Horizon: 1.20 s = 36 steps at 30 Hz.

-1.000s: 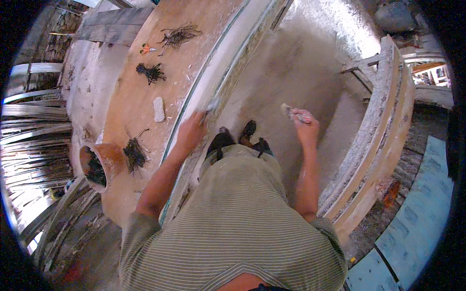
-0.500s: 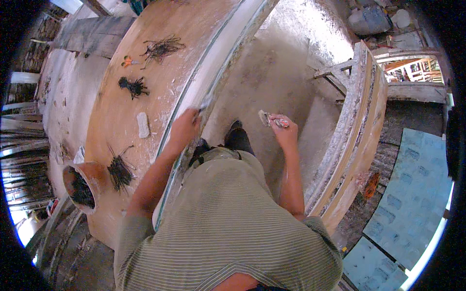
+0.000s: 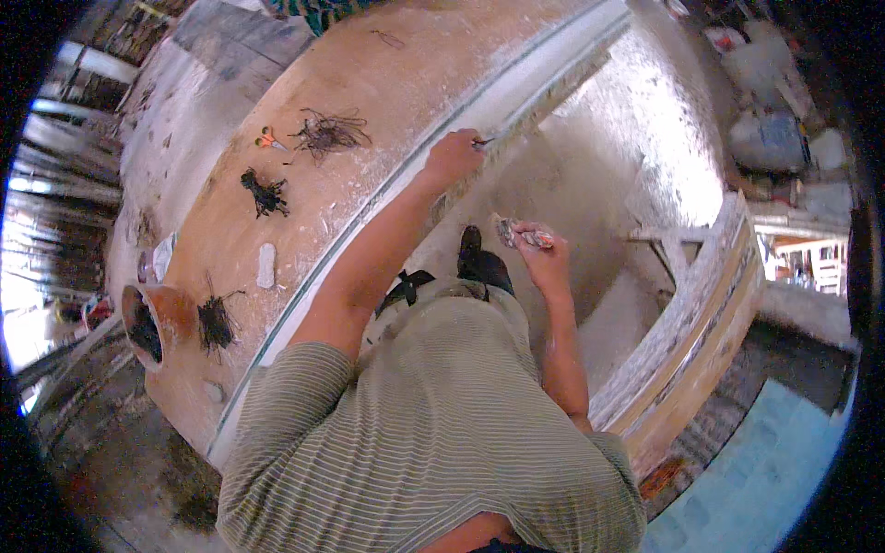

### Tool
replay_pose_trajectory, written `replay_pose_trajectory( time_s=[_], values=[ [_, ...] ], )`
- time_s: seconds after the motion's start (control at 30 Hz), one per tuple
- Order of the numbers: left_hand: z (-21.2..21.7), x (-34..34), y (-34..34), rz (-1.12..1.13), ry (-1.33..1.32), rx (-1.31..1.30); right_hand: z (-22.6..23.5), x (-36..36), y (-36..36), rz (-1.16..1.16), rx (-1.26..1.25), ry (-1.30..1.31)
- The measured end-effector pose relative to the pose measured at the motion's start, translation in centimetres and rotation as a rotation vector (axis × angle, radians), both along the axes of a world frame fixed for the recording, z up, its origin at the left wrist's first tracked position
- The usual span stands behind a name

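Observation:
My left hand [image 3: 454, 157] is closed at the pale, curved rail [image 3: 392, 210] of a boat-like wooden hull. A small dark end pokes out of its fingers, too small to name. Over the hollow inside, my right hand [image 3: 544, 261] grips a short hand tool [image 3: 506, 232] with a spattered red-and-white handle and a pale, crusted head. That head points left, apart from the rail. To the left of the rail lies a tan wooden panel [image 3: 318, 198], dusted with white smears.
On the panel are orange-handled scissors [image 3: 268, 138], dark stringy bundles [image 3: 265, 194], a white block [image 3: 266, 265] and an orange-brown pot [image 3: 175, 318] lying on its side. The hull's other side [image 3: 678, 323] curves along the right, with a light-blue sheet [image 3: 761, 475] beyond.
My left hand has moved forward and to the right along the rail, its arm now stretched out. My right hand stays over the hollow with the tool. The whole view has turned slightly.

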<state>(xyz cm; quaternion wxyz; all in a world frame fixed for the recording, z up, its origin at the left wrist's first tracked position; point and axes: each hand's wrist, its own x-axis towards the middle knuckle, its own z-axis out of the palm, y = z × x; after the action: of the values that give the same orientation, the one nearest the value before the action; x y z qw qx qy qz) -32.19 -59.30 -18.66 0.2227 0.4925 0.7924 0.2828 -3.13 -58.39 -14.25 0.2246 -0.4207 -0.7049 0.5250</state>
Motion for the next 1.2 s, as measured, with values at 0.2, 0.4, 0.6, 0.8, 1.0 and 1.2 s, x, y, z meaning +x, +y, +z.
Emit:
replay_pose_trajectory(
  time_s=[0.2, 0.4, 0.6, 0.8, 1.0, 1.2],
  values=[
    [7.1, 1.8, -5.0, 0.156, -0.317, 0.054, 2.3, -3.0, 6.8, 0.272, 0.147, 0.072],
    [7.5, 6.7, -28.3, 0.688, -0.450, 0.072, 3.4, -11.1, 4.1, 0.700, 0.359, 0.205],
    [7.1, 10.3, -39.3, 1.457, -0.553, 0.412, 6.2, -22.6, -11.2, 1.385, 0.537, 0.602],
    [8.4, 9.3, -39.9, 1.365, -0.528, 0.578, -3.0, -24.1, -8.1, 1.247, 0.525, 0.181],
    [6.0, 11.1, -45.9, 1.300, -0.446, 0.395, 6.8, -25.9, 8.3, 0.756, 1.045, -0.835],
    [7.0, 9.5, -48.2, 1.364, -0.533, 0.416, 2.2, -26.2, -15.6, 1.318, 0.207, 0.308]
  ],
)
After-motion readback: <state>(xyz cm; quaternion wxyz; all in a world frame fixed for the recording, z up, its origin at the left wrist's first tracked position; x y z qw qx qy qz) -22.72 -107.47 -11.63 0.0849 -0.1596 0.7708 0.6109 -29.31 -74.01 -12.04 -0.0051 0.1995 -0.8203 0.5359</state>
